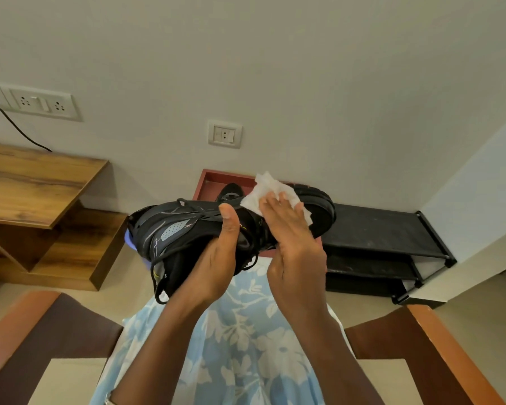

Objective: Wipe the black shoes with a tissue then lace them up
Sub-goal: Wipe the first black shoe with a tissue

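A black shoe (176, 232) with grey panels and loose black laces lies sideways in the air above my lap, its thick sole end pointing right. My left hand (216, 258) grips it from below at the middle, thumb up over the laces. My right hand (289, 229) presses a white tissue (263, 191) flat against the shoe's right part near the sole. Behind, the toe of a second black shoe (231, 191) shows on a red tray (211, 182) on the floor by the wall.
A black low shoe rack (392, 238) stands against the wall at right. A wooden shelf unit (35, 200) is at left, with wall sockets (41, 105) above it. Wooden chair arms (438, 346) flank my lap, which is covered in blue floral cloth.
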Demonstrator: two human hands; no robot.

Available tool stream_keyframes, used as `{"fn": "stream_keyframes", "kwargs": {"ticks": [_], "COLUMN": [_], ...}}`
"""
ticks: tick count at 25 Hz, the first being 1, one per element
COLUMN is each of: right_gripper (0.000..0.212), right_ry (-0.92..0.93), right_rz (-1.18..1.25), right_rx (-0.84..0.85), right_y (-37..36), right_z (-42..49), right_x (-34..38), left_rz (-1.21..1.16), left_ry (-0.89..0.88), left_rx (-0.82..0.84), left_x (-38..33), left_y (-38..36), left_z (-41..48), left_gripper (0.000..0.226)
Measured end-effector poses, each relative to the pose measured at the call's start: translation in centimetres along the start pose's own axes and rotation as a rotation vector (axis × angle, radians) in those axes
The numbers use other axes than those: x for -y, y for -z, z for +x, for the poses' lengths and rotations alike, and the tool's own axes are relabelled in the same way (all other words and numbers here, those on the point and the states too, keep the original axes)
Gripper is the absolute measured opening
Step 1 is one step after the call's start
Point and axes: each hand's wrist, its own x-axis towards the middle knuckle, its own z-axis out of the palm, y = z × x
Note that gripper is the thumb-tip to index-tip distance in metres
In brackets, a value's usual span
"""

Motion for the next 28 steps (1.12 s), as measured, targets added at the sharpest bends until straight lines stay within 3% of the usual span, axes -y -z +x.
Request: {"fn": "stream_keyframes", "kwargs": {"ticks": [2,5,10,16,20,24,28], "right_gripper": [0.046,0.048,0.06,0.041,0.033,0.021,0.027], "right_ry": [0.009,0.039,-0.039,-0.029,-0.015,-0.193,-0.123], "right_rz": [0.127,0.231,-0.145,0.304,0.223,0.131,0.006], "right_rx": [0.037,0.106,0.0,0.059,-0.066,-0.251,-0.103], "right_y": [-0.4,-0.7,-0.4,0.0,1.1,3.3,1.8], "right_z": [-1.1,-2.2,-0.2,-2.2,-0.2,1.9,1.0], "right_x": [2.1,2.9,-0.5,3.7,1.7,-1.2,-0.5], "left_rz": [-0.085,-0.147,-0.162,-0.221,-0.205,-0.108,-0.053], "left_ry": [0.036,0.067,0.072,0.049,0.039,0.061,0.027], "left_rx": [-0.002,-0.018,-0.041,-0.014,0.023,-0.018,0.026], "left_x": [0.0,-0.2,-0.6,0.0,0.0,-0.2,-0.5], "left_y": [-0.1,0.0,-0.2,-0.1,0.0,0.1,-0.3], "left_z": [0.1,-0.1,-0.1,-0.1,-0.2,-0.2,-0.5], "left_gripper": [0.077,0.062,0.069,0.079,0.09,0.071,0.057]}}
